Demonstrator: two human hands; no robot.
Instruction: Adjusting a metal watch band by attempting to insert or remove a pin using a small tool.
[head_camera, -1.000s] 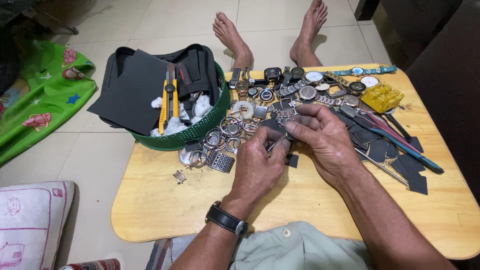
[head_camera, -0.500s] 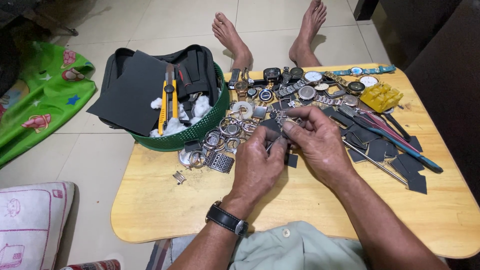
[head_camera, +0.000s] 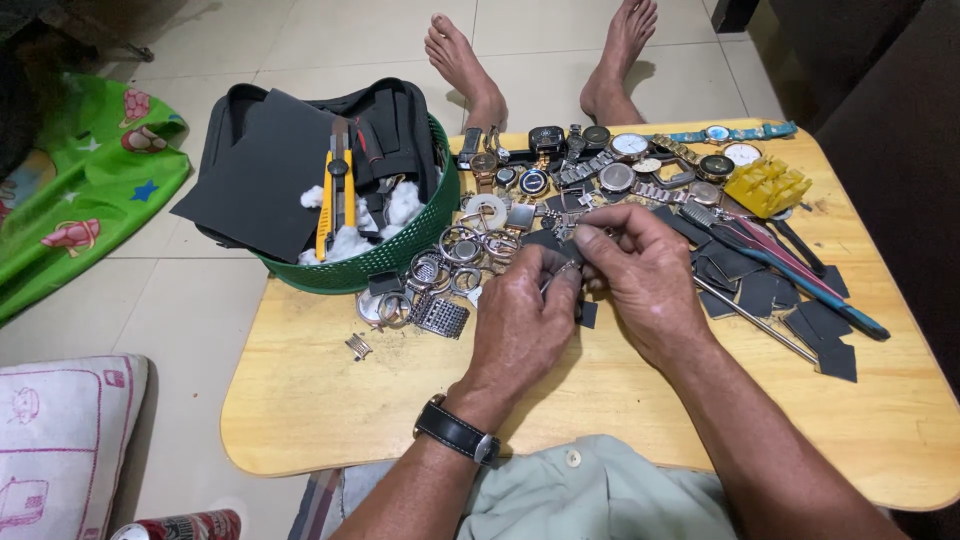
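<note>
Centrally, above the wooden table (head_camera: 300, 400), the left hand (head_camera: 520, 330) and right hand (head_camera: 645, 275) pinch a thin metal tool (head_camera: 560, 272) between their fingertips; its long axis slants from lower left up toward the right; watches (head_camera: 620, 160) lie beyond.

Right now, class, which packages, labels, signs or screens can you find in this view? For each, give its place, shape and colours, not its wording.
Red, white and black cylindrical drink can: bottom-left edge, on the floor beside the pink-printed white cushion; its printed label is too cut off to describe further.
Round white watch dials: far side of the wooden table, behind both hands; small, pale faces, metal rims.
No signs or screens show.
</note>
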